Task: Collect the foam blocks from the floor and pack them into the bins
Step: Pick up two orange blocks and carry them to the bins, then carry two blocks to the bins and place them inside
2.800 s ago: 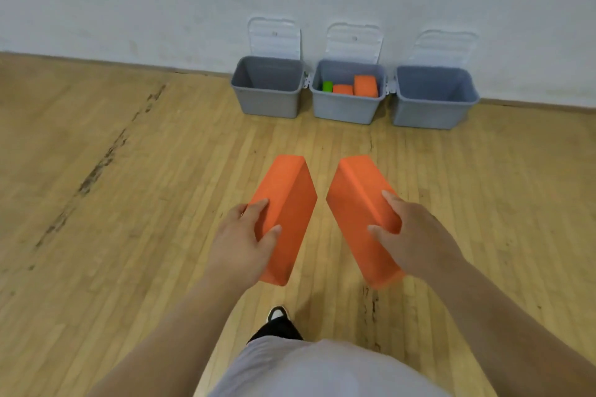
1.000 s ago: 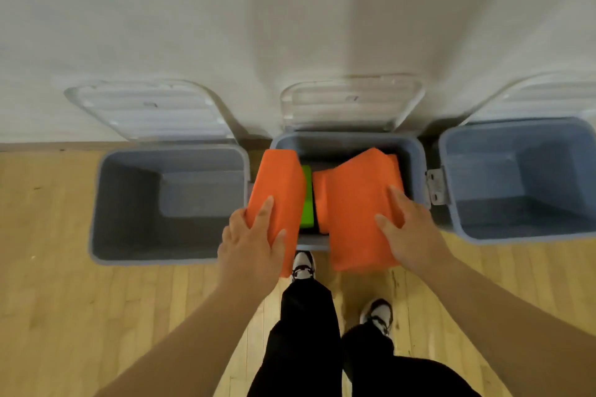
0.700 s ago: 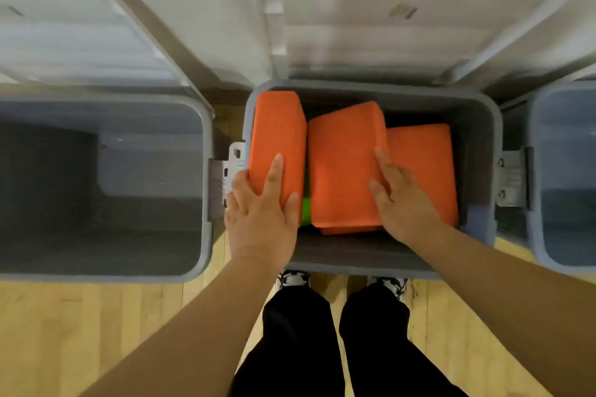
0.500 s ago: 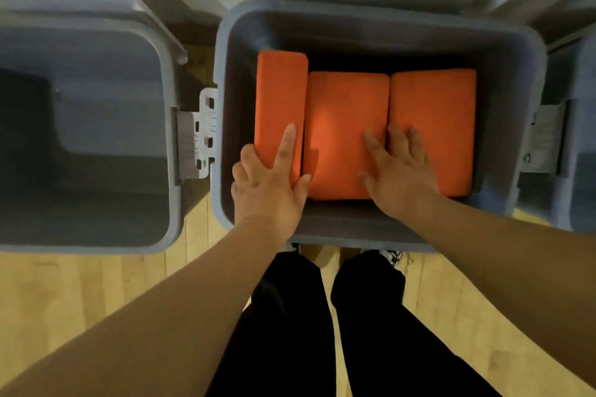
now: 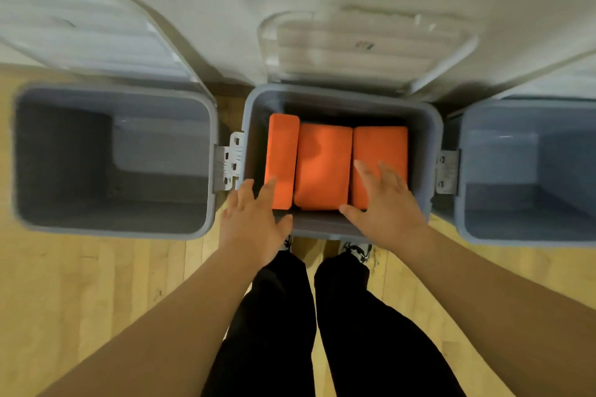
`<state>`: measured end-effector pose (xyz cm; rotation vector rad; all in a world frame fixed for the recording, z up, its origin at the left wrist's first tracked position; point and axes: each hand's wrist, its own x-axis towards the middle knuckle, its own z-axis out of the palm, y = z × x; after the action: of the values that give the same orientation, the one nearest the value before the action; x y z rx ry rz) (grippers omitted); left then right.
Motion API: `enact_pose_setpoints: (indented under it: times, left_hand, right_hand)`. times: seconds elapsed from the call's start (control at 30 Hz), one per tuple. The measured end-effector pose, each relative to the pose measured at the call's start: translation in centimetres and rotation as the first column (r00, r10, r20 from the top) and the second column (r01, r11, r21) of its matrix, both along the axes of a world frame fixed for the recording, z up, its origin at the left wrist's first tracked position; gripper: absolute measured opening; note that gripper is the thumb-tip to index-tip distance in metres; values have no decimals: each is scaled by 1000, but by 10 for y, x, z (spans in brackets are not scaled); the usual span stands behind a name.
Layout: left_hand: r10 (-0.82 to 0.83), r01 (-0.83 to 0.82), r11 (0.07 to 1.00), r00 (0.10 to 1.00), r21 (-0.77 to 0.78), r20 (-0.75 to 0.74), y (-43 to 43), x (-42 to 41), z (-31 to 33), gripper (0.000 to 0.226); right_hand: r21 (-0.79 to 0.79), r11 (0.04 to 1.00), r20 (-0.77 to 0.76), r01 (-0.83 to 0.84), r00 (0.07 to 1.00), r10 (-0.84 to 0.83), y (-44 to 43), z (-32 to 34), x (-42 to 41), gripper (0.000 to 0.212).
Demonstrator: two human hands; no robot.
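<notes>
Three orange foam blocks lie side by side inside the middle grey bin (image 5: 342,97): a narrow left block (image 5: 282,151), a middle block (image 5: 322,164) and a right block (image 5: 383,145). My left hand (image 5: 254,222) hovers over the bin's front left corner, fingers spread, holding nothing. My right hand (image 5: 383,206) is spread above the near end of the right block and the bin's front rim, also holding nothing. Anything beneath the orange blocks is hidden.
A grey bin on the left (image 5: 113,229) and a grey bin on the right (image 5: 529,238) stand beside the middle one, with nothing seen inside. Their clear lids (image 5: 364,48) lean open against the white wall. My legs and shoes (image 5: 354,248) stand on the wooden floor.
Both hands carried two orange blocks to the middle bin, set them beside the third, let go and drew back toward the front rim. The camera has pulled up and away.
</notes>
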<state>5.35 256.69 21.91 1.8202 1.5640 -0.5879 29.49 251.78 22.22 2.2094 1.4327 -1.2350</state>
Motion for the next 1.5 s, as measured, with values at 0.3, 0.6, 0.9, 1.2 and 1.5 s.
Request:
enact_pose_setpoints:
  times: [0.3,0.6,0.9,1.2,1.5]
  left_hand:
    - [13,-6,990,999,142,-44,-53,-20,229,88]
    - [304,-272,938,943,214,-134,-189,4,333,84]
    - [779,-746,620,622,242,-79,-374,15,353,91]
    - [999,-974,11,-1,226,-54,-622,45,347,92]
    - [768,-750,-608,-639,260,-49,-925,144,350,93]
  right_hand:
    - [143,986,-19,-86,996,90,-35,220,-8,94]
    - [237,862,77,-448,893,443,-79,305,31,97]
    - [191,482,109,-855,506,855,-129,348,-26,95]
    - [90,-192,130,-977,-179,975,-293,355,-155,90]
    - [106,-764,85,-637,-760,645,-636,361,-232,92]
